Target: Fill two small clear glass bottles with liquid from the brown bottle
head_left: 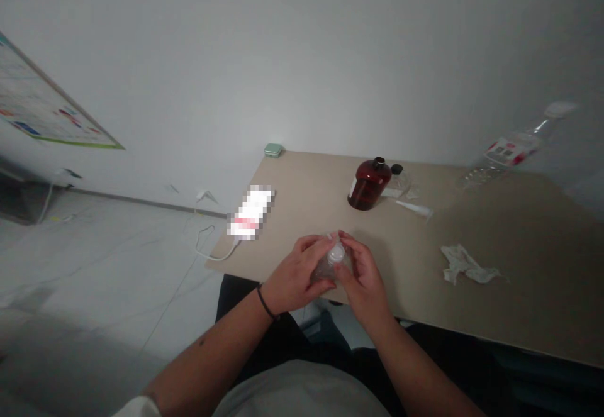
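Near the table's front edge, a small clear plastic bottle (325,268) with a whitish neck stands between my two hands. My left hand (299,273) wraps its left side, with the fingers reaching over toward the neck. From the right, my right hand (365,278) curls round it, the thumb close to the neck. Much of the bottle is hidden behind my fingers. Farther back stands a dark red-brown bottle (368,185) with its mouth uncapped. Beside that lie a black cap (397,169) and a clear container, partly hidden.
A phone (252,211) with a white cable (212,257) lies at the table's left edge. A small green case (273,150) sits at the back corner. To the right are a white tube-like item (414,208), crumpled tissue (465,265) and a large clear bottle (512,150).
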A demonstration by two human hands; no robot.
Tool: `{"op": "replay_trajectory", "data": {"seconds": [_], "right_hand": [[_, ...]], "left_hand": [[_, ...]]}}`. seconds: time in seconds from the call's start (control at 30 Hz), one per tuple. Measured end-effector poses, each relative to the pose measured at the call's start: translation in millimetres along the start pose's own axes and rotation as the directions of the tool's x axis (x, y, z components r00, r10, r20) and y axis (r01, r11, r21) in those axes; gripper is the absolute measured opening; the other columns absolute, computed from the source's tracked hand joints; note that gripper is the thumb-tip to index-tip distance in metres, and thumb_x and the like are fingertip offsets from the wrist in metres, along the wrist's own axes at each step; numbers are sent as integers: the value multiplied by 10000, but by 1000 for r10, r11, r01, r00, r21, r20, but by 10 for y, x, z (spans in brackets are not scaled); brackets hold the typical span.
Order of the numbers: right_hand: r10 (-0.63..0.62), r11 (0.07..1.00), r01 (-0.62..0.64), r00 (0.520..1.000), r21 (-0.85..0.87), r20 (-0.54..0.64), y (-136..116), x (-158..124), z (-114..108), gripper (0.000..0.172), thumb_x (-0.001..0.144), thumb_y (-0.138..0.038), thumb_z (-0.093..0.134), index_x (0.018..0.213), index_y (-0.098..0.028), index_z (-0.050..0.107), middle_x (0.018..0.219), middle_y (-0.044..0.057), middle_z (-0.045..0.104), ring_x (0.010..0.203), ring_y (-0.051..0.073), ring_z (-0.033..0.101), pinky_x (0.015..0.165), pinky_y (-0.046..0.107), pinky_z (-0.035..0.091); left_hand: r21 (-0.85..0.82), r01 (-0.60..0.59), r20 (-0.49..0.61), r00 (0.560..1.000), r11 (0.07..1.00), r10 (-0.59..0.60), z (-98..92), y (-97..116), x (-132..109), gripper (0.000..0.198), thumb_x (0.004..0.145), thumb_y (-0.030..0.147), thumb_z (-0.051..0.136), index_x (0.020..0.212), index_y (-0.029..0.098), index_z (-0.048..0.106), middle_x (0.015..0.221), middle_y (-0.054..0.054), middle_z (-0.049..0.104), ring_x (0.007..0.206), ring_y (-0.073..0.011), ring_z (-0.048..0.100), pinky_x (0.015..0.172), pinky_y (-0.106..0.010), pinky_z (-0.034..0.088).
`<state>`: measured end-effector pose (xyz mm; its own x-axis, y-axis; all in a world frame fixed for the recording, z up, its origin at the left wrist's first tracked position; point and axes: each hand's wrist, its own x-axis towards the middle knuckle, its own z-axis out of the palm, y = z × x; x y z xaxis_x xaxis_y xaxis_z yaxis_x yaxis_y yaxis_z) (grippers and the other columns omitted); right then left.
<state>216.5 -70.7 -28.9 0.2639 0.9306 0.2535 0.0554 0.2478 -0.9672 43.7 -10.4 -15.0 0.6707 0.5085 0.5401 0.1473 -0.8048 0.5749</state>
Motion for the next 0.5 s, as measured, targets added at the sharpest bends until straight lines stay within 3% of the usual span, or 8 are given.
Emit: {"op": "replay_trajectory", "data": {"seconds": [0.1,0.23,0.37,0.5], "right_hand": [[-3,1000,3,1000,13,-12,12,-10,1,290,990,-450,596,1248,-331,659,1445,68,641,1378,258,565,1195,543,400],[-23,1000,23,1000,6,4,25,-22,9,418,898,-436,735,1290,-339,628,1470,70,615,1391,269,549,1198,543,398],[-32,999,31,999,-18,-12,13,-24,14,310,1005,-423,581,1292,-317,624,1463,83,617,1378,244,558,1186,522,415],[-50,999,50,999,-7,-15,11,-22,25,459,930,-418,702,1359,-321,570,1459,87,613,1359,254,574,1169,507,442]], "left_hand": [[0,-15,-1,1000,1000,15,-6,0,7,790,1003,495,588,1631,283,158,1520,-179,510,1344,-337,465,1100,-575,470],[-5,-8,-3,1000,1000,8,-8,5,11,770,1013,498,570,1631,284,164,1513,-177,517,1346,-331,478,1104,-571,471],[5,-7,-2,1000,1000,7,-1,1,10,779,1013,508,563,1635,281,151,1507,-180,514,1349,-339,479,1100,-584,473],[9,-11,-5,1000,1000,11,2,-10,6,766,1018,517,548,1633,279,159,1498,-182,522,1346,-337,482,1098,-587,476]]}}
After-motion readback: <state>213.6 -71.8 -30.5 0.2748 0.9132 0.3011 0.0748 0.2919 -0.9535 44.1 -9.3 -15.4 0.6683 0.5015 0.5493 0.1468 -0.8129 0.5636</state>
